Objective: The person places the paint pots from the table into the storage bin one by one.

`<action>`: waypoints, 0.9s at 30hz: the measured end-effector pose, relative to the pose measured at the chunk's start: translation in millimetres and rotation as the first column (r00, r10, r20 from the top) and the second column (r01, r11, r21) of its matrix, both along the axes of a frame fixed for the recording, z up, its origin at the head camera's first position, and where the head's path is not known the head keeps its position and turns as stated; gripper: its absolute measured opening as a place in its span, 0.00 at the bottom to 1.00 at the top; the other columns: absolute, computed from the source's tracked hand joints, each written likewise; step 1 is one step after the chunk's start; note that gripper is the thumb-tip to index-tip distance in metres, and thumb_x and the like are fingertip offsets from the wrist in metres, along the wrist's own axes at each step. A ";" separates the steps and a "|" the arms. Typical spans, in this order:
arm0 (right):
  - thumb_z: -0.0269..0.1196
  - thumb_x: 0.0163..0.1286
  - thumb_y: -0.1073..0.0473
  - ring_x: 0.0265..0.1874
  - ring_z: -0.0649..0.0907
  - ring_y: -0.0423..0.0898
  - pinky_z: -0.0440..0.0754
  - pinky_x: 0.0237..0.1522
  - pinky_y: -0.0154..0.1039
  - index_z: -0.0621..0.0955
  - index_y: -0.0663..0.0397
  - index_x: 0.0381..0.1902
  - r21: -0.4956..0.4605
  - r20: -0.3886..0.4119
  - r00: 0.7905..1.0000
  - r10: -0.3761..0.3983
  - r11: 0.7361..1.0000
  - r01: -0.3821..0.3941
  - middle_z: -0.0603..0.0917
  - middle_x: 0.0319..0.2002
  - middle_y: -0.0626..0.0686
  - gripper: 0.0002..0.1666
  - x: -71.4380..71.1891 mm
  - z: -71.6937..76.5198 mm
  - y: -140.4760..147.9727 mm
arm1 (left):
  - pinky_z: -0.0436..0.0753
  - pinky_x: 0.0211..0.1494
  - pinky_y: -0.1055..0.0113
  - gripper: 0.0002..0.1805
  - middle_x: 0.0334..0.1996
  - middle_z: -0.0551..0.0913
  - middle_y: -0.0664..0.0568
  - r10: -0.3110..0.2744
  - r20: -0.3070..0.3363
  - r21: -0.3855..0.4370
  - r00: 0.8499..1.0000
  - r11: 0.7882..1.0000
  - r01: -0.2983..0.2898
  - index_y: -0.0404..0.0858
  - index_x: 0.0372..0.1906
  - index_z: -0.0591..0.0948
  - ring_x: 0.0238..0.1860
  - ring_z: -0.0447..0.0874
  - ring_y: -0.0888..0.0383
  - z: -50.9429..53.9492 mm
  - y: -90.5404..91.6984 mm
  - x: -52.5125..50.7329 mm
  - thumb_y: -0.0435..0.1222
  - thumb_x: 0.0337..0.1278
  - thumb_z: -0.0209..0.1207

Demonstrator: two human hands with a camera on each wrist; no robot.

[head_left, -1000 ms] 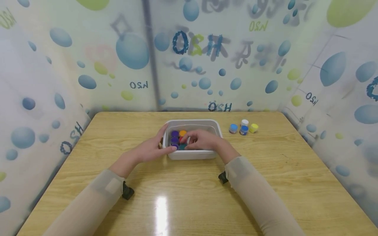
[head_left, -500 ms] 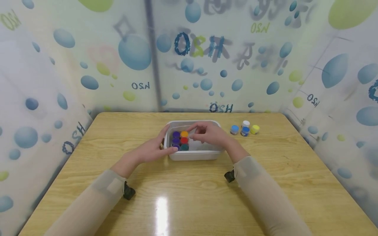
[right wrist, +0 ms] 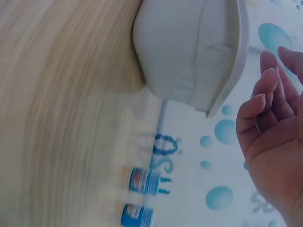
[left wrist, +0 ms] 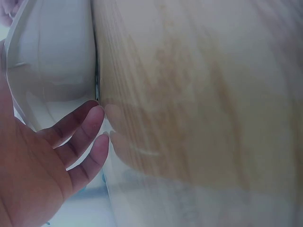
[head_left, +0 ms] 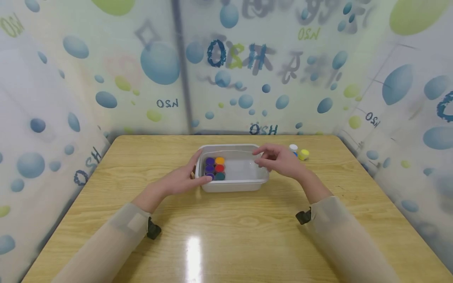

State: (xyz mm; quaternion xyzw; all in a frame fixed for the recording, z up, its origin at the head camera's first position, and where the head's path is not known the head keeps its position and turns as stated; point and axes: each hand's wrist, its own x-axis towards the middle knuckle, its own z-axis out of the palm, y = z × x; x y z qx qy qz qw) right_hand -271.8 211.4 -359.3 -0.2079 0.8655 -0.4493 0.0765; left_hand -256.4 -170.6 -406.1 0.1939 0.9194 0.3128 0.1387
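A whitish plastic box [head_left: 235, 182] stands on the table, small paint jars grouped at its left end. Their lids are purple [head_left: 210, 161], orange [head_left: 220, 161], red [head_left: 219, 168] and dark green [head_left: 220, 176]. My left hand [head_left: 178, 180] holds the box's left end, thumb over the near corner and fingers against the outer wall. Above the box's right rim hovers my right hand [head_left: 279, 161], fingers loosely bent, with nothing seen between them. In the right wrist view, that hand [right wrist: 274, 127] is apart from the box.
Beyond my right hand stand a white jar [head_left: 293, 147], a yellow jar [head_left: 304, 154] and a partly hidden blue jar [head_left: 295, 154]. Two blue jars [right wrist: 144, 180] show in the right wrist view. Patterned curtain walls [head_left: 244, 86] border the wooden table [head_left: 226, 228].
My right hand has left the jars inside the box and moved right to its right rim, uncovering the red and green lids. My left hand has stayed at the box's left end.
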 end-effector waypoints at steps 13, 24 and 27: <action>0.70 0.79 0.53 0.30 0.83 0.47 0.85 0.37 0.44 0.86 0.56 0.62 0.029 0.000 0.997 -0.081 0.996 0.081 0.90 0.37 0.51 0.19 16.7 -10.5 61.1 | 0.83 0.56 0.52 0.64 0.63 0.83 0.37 0.003 0.009 -0.002 1.000 1.000 -0.003 0.60 0.91 0.30 0.52 0.84 0.49 0.9 0.0 0.2 0.74 0.70 0.57; 0.68 0.82 0.49 0.29 0.82 0.51 0.84 0.36 0.46 0.84 0.57 0.68 0.097 0.032 0.984 -0.175 0.981 0.171 0.90 0.41 0.60 0.24 12.5 -21.2 106.5 | 0.83 0.58 0.50 0.65 0.64 0.83 0.36 0.006 0.017 -0.009 1.000 1.000 -0.005 0.60 0.91 0.30 0.53 0.85 0.48 1.6 0.1 1.0 0.75 0.68 0.57; 0.67 0.83 0.47 0.31 0.82 0.55 0.83 0.35 0.46 0.82 0.55 0.70 0.116 0.046 0.978 -0.204 0.973 0.198 0.90 0.42 0.57 0.27 8.3 -24.3 116.5 | 0.83 0.58 0.50 0.64 0.65 0.83 0.37 0.006 0.016 -0.010 1.000 1.000 -0.006 0.60 0.91 0.30 0.53 0.84 0.48 0.9 0.1 0.9 0.75 0.68 0.57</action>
